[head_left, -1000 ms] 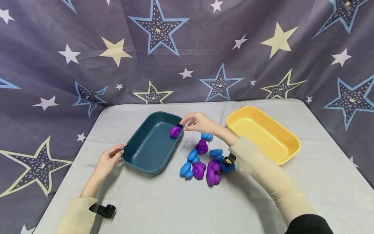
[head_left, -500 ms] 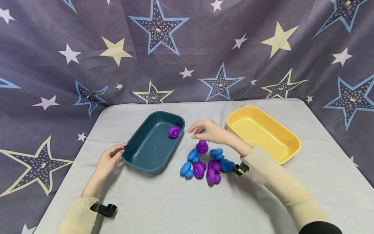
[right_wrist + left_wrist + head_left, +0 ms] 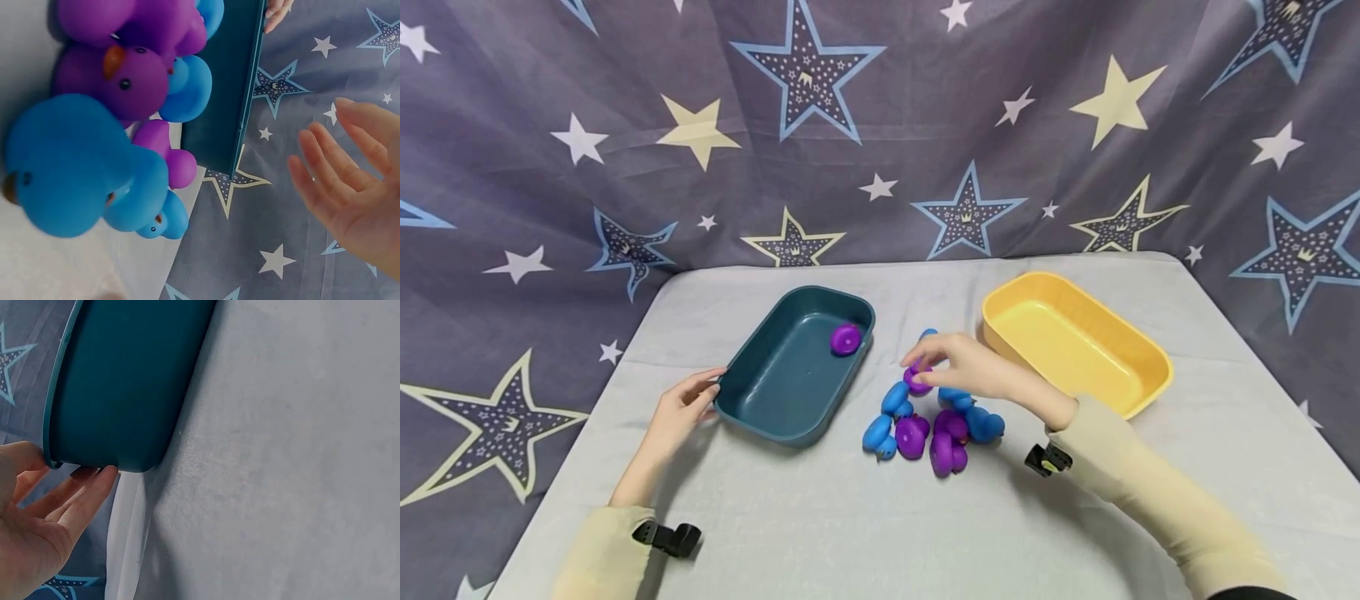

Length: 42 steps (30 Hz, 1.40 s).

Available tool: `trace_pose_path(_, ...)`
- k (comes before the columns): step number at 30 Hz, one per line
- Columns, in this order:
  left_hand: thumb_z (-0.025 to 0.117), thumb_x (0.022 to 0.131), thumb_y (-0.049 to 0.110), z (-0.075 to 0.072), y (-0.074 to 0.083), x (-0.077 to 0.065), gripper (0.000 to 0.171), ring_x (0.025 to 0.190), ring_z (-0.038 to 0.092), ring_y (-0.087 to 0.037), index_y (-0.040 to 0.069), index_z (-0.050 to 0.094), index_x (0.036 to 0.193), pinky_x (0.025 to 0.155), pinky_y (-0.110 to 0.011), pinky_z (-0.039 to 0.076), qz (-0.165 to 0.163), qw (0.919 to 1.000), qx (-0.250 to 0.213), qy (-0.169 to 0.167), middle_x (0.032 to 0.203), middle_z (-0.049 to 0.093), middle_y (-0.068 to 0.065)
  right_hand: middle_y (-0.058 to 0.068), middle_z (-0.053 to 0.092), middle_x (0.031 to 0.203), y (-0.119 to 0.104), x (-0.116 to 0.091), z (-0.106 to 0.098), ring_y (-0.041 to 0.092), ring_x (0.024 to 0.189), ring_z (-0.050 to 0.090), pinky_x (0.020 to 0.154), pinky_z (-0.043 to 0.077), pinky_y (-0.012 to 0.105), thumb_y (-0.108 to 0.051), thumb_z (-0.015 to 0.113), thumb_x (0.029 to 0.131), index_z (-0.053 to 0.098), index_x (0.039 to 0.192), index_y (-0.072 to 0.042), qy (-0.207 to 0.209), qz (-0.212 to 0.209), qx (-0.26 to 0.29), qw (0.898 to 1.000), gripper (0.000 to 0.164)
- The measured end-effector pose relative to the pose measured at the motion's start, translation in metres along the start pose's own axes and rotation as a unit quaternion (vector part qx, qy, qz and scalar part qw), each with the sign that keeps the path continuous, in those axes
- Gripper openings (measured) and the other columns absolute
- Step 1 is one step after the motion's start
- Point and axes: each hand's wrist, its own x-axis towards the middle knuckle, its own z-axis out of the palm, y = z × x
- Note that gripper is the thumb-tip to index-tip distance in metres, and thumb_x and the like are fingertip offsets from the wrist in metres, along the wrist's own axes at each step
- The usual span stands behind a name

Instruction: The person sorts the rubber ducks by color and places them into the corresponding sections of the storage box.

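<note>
Near rear purple duck (image 3: 918, 386) hovers R hand (image 3: 964, 365), L hand (image 3: 679, 408) holding teal tub (image 3: 786, 379)

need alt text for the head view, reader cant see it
A person's right hand is at a cluster of blue and purple toy ducks on a pale tablecloth; the left hand touches a teal tub holding one purple toy. A yellow tub stands at right, before a starry backdrop.

Around the clustered toy ducks (image 3: 912, 437) on the table (image 3: 820, 517), the left tub (image 3: 786, 367) lies at ten o'clock, a lone toy (image 3: 846, 339) inside toward two; the right tub (image 3: 1075, 337) lies at two. The left hand (image 3: 681, 406) touches the left tub near nine; the right hand (image 3: 964, 364) hangs at the cluster's one o'clock. Behind, at twelve, the curtain (image 3: 865, 117).
</note>
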Motion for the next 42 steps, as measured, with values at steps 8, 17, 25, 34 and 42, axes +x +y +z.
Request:
trace_pose_path(8, 0.048, 0.092, 0.016, 0.000, 0.002, 0.000, 0.036, 0.085, 0.051, 0.007, -0.004, 0.049, 0.122, 0.064, -0.025, 0.052, -0.002, 1.0000, 0.003, 0.001, 0.113, 0.053, -0.023, 0.008, 0.063, 0.098, 0.002, -0.015, 0.004, 0.021, 0.090, 0.058, 0.082, 0.048, 0.034, -0.007, 0.062, 0.082, 0.062, 0.102, -0.003, -0.018, -0.026, 0.009, 0.999, 0.021)
trace_pose_path(17, 0.049, 0.092, 0.016, 0.001, 0.003, 0.000, 0.036, 0.084, 0.052, 0.006, -0.004, 0.050, 0.121, 0.064, -0.025, 0.052, 0.001, 1.0000, 0.003, 0.004, 0.112, 0.054, -0.020, 0.008, 0.063, 0.098, 0.005, -0.028, 0.012, 0.023, 0.086, 0.060, 0.078, 0.049, 0.034, -0.009, 0.062, 0.082, 0.063, 0.100, -0.003, -0.035, -0.033, -0.012, 0.999, 0.019)
trace_pose_path(25, 0.049, 0.092, 0.015, 0.000, 0.003, 0.000, 0.036, 0.084, 0.052, 0.007, -0.004, 0.050, 0.121, 0.064, -0.026, 0.052, 0.002, 1.0000, 0.006, 0.003, 0.112, 0.054, -0.021, 0.007, 0.063, 0.096, 0.006, -0.037, 0.021, 0.021, 0.084, 0.059, 0.076, 0.049, 0.032, -0.011, 0.064, 0.080, 0.064, 0.099, -0.004, -0.065, -0.023, -0.027, 0.997, 0.020)
trace_pose_path(34, 0.048, 0.092, 0.015, -0.001, 0.002, -0.001, 0.036, 0.084, 0.051, 0.007, -0.004, 0.049, 0.122, 0.064, -0.026, 0.052, 0.003, 1.0000, 0.004, 0.000, 0.115, 0.051, -0.025, 0.002, 0.061, 0.091, 0.010, -0.049, 0.031, 0.015, 0.083, 0.053, 0.074, 0.047, 0.028, -0.015, 0.069, 0.077, 0.065, 0.099, -0.007, -0.083, -0.051, -0.067, 0.993, 0.023)
trace_pose_path(42, 0.048, 0.092, 0.015, 0.000, 0.002, -0.001, 0.036, 0.085, 0.050, 0.008, -0.005, 0.049, 0.122, 0.064, -0.024, 0.052, 0.003, 1.0000, -0.002, 0.001, 0.116, 0.051, -0.027, 0.000, 0.059, 0.096, 0.014, -0.056, 0.038, 0.014, 0.090, 0.054, 0.081, 0.046, 0.027, -0.015, 0.071, 0.075, 0.065, 0.097, -0.009, -0.072, -0.065, -0.067, 0.993, 0.024)
